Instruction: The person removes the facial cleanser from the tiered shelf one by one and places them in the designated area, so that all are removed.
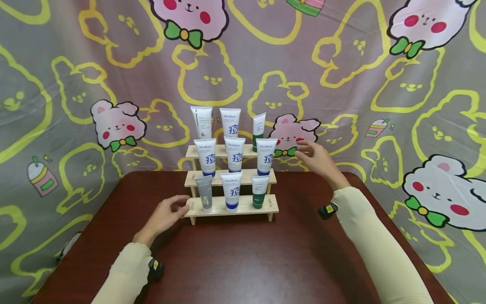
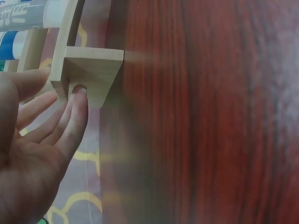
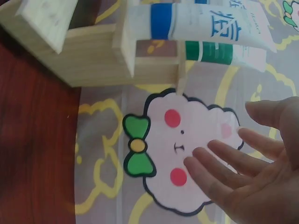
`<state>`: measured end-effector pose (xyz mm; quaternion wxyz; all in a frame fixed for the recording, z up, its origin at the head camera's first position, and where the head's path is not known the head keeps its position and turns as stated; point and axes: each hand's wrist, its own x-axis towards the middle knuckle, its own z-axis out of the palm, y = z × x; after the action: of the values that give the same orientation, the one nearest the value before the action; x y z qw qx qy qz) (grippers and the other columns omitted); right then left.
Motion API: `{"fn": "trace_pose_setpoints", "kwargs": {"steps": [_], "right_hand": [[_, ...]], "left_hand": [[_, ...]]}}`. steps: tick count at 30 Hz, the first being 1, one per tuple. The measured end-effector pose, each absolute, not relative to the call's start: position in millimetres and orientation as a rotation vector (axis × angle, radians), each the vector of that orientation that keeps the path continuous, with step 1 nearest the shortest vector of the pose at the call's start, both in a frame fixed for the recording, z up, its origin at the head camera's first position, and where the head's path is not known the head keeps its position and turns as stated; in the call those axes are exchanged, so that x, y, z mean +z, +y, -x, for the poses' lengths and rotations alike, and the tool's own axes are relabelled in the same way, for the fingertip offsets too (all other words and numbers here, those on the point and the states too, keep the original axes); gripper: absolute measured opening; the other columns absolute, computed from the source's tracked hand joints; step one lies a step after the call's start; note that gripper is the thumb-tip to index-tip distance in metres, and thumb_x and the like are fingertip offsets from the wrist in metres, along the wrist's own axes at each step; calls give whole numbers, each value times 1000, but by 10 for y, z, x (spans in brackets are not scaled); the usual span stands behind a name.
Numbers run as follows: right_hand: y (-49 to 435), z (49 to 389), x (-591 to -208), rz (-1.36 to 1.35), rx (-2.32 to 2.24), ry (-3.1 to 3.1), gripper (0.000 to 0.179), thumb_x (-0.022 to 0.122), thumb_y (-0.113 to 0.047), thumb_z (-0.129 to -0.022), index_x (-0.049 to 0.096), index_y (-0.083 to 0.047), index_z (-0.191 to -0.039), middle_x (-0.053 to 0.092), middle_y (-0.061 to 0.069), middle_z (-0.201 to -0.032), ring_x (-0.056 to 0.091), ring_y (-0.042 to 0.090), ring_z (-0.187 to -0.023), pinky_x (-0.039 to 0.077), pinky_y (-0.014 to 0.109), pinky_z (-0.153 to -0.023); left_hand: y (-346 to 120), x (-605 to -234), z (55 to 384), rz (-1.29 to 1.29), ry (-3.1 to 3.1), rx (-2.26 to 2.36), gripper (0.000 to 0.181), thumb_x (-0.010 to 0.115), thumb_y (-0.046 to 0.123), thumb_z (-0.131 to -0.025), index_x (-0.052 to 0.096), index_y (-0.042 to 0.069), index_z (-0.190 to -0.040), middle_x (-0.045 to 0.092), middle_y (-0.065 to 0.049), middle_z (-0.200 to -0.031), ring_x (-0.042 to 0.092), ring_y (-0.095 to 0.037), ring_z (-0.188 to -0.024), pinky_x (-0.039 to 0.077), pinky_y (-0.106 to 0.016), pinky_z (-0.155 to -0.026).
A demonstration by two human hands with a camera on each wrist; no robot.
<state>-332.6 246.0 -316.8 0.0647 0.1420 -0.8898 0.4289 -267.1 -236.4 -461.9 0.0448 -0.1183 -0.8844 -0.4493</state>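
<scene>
Sleeves [image 1: 379, 249] ran in from the bottom edge. Left hand [image 1: 163, 217], loose, no grip, sat at left end of the mid-frame stand [image 1: 246, 204], contact unclear; right hand [image 1: 319, 160], wide, empty, right of centre. Tippy-looking tubes [image 1: 231, 190] probably wanted light, even nudges.

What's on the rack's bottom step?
The bottom step holds, left to right, a grey tube, blue-capped white tube and white-and-green tube. The wood directly under them is hidden.
</scene>
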Motion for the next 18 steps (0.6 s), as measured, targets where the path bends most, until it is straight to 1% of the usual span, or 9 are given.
{"fn": "trace_pose_setpoints", "kwargs": {"steps": [4,7,11,15,18], "right_hand": [[2345,3397,-3089,-433,1330,-2642,51,60,-30,-102,48,-8,-146,55,20,-138,54,37,-123,54,56,-90],[2258,3463,-3041,-452,1337,-2617,48,61,-27,-101,50,-7,-144,56,20,-137,54,38,-123,51,57,-93],[2137,3548,-2990,-488,1374,-2577,46,63,-22,-100,52,-8,-142,57,18,-135,56,36,-121,49,52,-98],[2023,3623,-2942,-524,1441,-2568,47,64,-21,-100,52,-7,-143,56,18,-136,56,33,-120,51,49,-96],[1947,3694,-2912,-555,1480,-2579,46,63,-13,-100,50,-2,-143,55,23,-136,58,34,-119,52,47,-95]], "left_hand": [[-2348,-4641,2688,327,-2699,-1399,41,73,15,-93,62,3,-131,65,-17,-118,67,-22,-84,56,-30,-65],[-2335,-4637,2696,287,-2692,-1458,42,74,13,-92,62,2,-131,66,-17,-116,67,-21,-81,54,-29,-61],[-2315,-4611,2702,241,-2698,-1519,43,74,10,-92,61,-1,-131,65,-18,-115,68,-21,-78,53,-29,-60],[-2303,-4575,2715,223,-2720,-1517,43,75,8,-91,61,-2,-130,64,-20,-119,67,-21,-80,53,-30,-62],[-2299,-4556,2725,219,-2736,-1503,41,75,6,-90,63,-2,-129,64,-20,-119,67,-22,-82,53,-32,-63]]}}
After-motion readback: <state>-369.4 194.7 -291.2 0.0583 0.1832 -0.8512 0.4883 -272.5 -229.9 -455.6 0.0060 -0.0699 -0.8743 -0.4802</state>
